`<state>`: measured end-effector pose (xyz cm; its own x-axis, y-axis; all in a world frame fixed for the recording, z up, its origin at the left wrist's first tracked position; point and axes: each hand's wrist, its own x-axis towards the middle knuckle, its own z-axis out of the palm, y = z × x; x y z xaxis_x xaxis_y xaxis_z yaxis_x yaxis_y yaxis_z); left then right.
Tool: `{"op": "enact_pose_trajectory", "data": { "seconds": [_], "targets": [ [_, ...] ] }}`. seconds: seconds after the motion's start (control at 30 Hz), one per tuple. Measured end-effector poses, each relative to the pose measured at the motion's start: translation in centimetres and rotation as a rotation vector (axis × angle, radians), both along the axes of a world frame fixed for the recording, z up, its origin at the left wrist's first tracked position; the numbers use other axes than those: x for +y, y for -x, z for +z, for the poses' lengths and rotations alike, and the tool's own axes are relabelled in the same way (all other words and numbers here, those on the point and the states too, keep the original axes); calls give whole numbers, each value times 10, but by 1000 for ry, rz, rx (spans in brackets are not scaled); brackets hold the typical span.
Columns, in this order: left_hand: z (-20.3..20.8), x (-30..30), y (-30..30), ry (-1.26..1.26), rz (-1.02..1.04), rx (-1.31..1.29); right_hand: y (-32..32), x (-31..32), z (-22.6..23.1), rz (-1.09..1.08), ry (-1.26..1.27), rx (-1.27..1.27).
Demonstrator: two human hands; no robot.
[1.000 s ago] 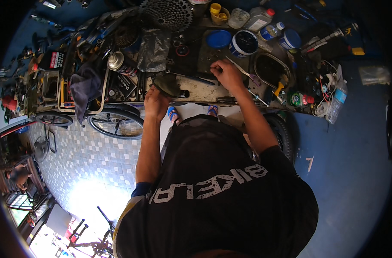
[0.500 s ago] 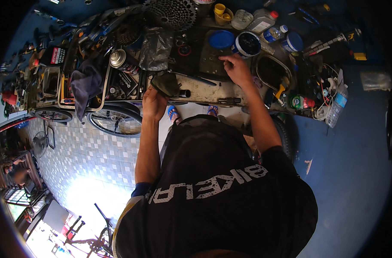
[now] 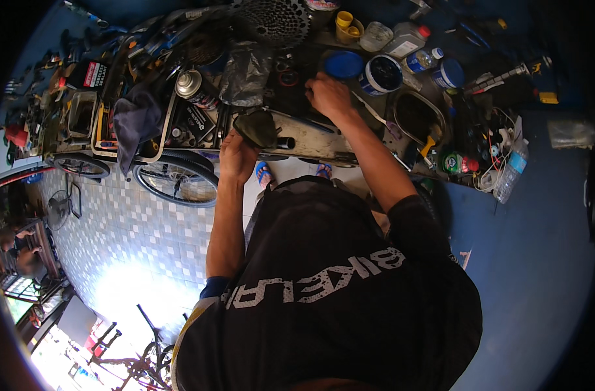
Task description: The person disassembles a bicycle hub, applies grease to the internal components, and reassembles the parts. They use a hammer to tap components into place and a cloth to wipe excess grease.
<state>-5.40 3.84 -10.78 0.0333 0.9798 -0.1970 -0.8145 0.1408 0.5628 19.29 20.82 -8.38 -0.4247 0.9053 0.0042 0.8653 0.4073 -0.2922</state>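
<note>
My left hand (image 3: 237,156) is closed on the edge of a dark green rag (image 3: 256,128) at the bench's front edge. A short black tube (image 3: 285,143) lies just right of the rag. My right hand (image 3: 330,96) is over the dark middle of the bench, its fingers curled together and pointing left; whatever they may hold is hidden. Just beyond it lies a round blue lid (image 3: 343,64), beside an open white-and-blue tub (image 3: 381,73) with a dark filling. A crumpled dark plastic bag (image 3: 245,73) lies between the hands, farther back.
A spray can (image 3: 190,85) stands left of the bag, near a grey cloth (image 3: 137,120) draped over a tray. A large cassette sprocket (image 3: 274,23) lies at the back. To the right are an oval pan (image 3: 420,116), bottles and tangled white cable. A bicycle wheel (image 3: 177,179) stands below the bench.
My right hand has moved left, away from the open tub, and its fingers have curled in. The left hand keeps its hold on the rag. The whole view has shifted slightly.
</note>
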Motion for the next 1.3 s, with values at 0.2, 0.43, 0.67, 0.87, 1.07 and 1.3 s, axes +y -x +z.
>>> {"op": "enact_pose_trajectory", "data": {
  "seconds": [0.2,0.43,0.67,0.87,1.07,1.3],
  "targets": [
    [2,-1,1,7,0,10,5,11,5,-72,163,15],
    [8,1,-1,15,12,-13,6,-13,36,137,112,584],
    [13,9,-10,70,-36,34,25,-62,73,295,83,700],
    [8,13,-8,70,-171,118,36,-77,65,347,32,577],
    [21,12,-15,103,-80,60,36,-85,67,317,90,615],
    [17,13,-17,71,-20,67,35,-100,69,233,119,618]
  ]
}}
